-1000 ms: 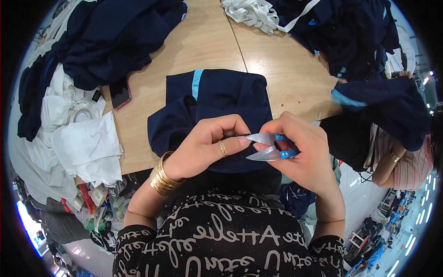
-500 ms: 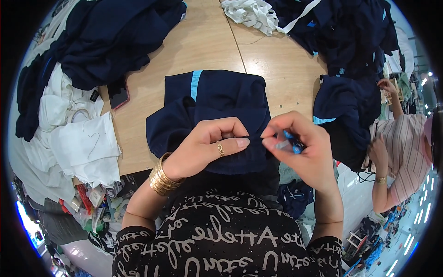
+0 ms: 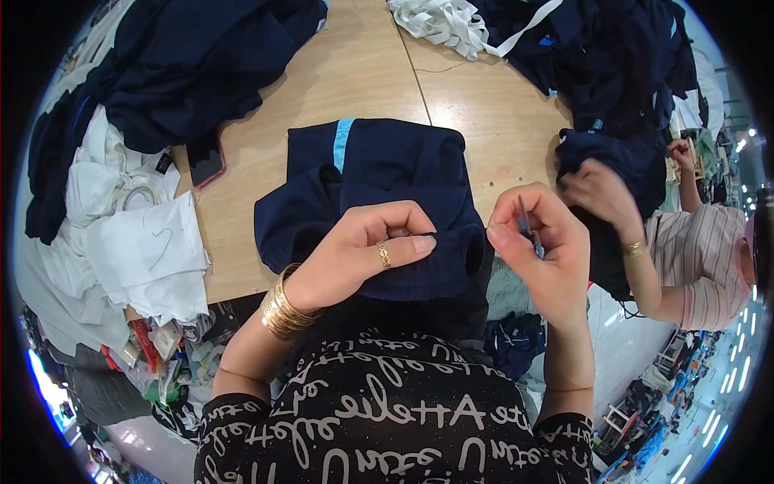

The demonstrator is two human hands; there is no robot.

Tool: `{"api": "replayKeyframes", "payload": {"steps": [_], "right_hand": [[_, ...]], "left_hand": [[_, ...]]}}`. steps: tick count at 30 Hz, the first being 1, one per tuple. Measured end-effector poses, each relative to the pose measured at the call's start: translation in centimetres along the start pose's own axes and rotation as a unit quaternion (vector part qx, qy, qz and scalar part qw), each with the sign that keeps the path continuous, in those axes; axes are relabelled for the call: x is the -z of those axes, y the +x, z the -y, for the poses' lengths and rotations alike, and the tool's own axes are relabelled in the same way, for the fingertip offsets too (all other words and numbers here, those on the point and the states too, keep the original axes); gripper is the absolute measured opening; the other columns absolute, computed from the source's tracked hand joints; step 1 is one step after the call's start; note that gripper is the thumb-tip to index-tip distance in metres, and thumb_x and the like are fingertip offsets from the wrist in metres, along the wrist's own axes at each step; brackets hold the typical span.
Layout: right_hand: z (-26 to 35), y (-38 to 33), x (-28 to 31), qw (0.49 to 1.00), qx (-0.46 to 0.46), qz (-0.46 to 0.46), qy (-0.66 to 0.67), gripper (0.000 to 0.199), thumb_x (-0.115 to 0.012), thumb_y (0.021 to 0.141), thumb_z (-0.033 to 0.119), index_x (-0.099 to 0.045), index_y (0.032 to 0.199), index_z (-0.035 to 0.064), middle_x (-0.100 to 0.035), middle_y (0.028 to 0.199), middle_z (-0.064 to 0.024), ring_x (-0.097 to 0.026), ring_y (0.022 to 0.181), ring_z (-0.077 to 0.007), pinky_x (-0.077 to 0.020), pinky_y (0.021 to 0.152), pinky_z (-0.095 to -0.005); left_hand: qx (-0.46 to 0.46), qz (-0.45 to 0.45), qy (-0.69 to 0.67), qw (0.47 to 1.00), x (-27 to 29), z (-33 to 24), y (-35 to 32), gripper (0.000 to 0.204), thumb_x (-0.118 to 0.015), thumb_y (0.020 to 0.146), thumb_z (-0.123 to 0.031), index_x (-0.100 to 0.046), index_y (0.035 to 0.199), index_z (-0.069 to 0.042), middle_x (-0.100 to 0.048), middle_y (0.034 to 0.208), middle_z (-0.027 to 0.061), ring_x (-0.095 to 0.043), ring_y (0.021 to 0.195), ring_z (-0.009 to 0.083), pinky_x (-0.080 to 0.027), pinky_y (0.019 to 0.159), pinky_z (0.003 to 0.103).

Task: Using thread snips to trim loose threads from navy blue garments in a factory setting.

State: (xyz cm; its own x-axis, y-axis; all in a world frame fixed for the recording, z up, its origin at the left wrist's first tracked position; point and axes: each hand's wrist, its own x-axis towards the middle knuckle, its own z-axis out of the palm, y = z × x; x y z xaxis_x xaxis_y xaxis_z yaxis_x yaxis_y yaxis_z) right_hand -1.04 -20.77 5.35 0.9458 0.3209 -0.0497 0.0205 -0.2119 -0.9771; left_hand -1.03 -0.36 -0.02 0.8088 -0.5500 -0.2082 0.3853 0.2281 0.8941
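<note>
A navy garment (image 3: 395,173) with a light blue stripe lies folded on the table's near edge in front of me. My left hand (image 3: 355,246), with a gold ring and bangles, pinches the garment's gathered near edge between thumb and forefinger. To its right and apart from the cloth, my right hand (image 3: 552,258) is closed around small blue thread snips (image 3: 529,229), their metal blade showing between the fingers. Its thumb and forefinger tips are pressed together; whether they also hold a thread is too small to tell.
Navy garments (image 3: 201,64) and white cloth (image 3: 149,250) are heaped at left, beside a phone (image 3: 205,159). White elastic tape (image 3: 443,24) and more navy clothing (image 3: 613,64) lie at the far right. A co-worker's blurred hand (image 3: 601,194) reaches over cloth at right.
My right hand has drawn away from the garment, to the right, with the snips turned in it. My left hand stays put. The co-worker's hand has moved up onto the navy cloth.
</note>
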Motion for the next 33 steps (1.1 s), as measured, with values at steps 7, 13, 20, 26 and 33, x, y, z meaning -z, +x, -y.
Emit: {"api": "replayKeyframes", "payload": {"steps": [7,13,20,26,33], "right_hand": [[-0.3,-0.3,0.4,0.989,0.020,-0.023,-0.142,0.026,-0.072,0.071,0.012,-0.056,0.091,0.0037,-0.059,0.078,-0.0012,-0.050,0.064,-0.0066,-0.0412,0.059,-0.0183],[-1.2,-0.9,0.8,0.926,0.150,-0.006,-0.347,0.028,-0.075,0.066,0.020,-0.059,0.083,0.0046,-0.060,0.071,-0.0052,-0.054,0.055,-0.0181,-0.0418,0.050,-0.0254],[-1.1,-1.0,0.4,0.916,0.187,-0.010,-0.354,0.024,-0.073,0.066,0.018,-0.059,0.079,0.0047,-0.058,0.067,-0.0049,-0.052,0.053,-0.0194,-0.0396,0.048,-0.0276],[-1.0,-0.9,0.2,0.912,0.203,-0.003,-0.358,0.022,-0.072,0.067,0.018,-0.058,0.078,0.0049,-0.056,0.064,-0.0044,-0.050,0.051,-0.0187,-0.0373,0.046,-0.0280],[-1.4,-1.1,0.4,0.933,0.162,-0.008,-0.320,0.026,-0.072,0.069,0.017,-0.058,0.086,0.0028,-0.057,0.067,-0.0056,-0.051,0.053,-0.0183,-0.0400,0.050,-0.0252]], "left_hand": [[0.009,-0.007,-0.010,1.000,-0.3,-0.6,0.0,0.011,-0.057,0.082,-0.012,-0.056,0.083,-0.001,-0.045,0.070,-0.0069,-0.036,0.062,-0.0004,-0.028,0.055,0.015],[-0.004,-0.011,-0.001,1.000,-0.2,-0.5,-0.1,0.012,-0.058,0.081,-0.012,-0.056,0.083,-0.001,-0.047,0.070,-0.0065,-0.036,0.061,-0.0004,-0.028,0.055,0.015],[-0.020,0.023,0.013,0.999,0.3,-0.3,-0.1,0.015,-0.057,0.086,-0.012,-0.056,0.091,0.001,-0.051,0.075,-0.0059,-0.041,0.065,-0.0006,-0.033,0.057,0.015],[-0.020,0.020,0.029,0.999,0.3,-0.3,-0.3,0.016,-0.058,0.085,-0.013,-0.057,0.092,0.001,-0.052,0.075,-0.0054,-0.042,0.065,-0.0007,-0.034,0.057,0.015],[-0.012,0.019,0.015,1.000,0.4,-0.2,-0.2,0.017,-0.058,0.085,-0.013,-0.058,0.093,0.001,-0.053,0.076,-0.0052,-0.043,0.066,-0.0007,-0.035,0.058,0.015]]}}
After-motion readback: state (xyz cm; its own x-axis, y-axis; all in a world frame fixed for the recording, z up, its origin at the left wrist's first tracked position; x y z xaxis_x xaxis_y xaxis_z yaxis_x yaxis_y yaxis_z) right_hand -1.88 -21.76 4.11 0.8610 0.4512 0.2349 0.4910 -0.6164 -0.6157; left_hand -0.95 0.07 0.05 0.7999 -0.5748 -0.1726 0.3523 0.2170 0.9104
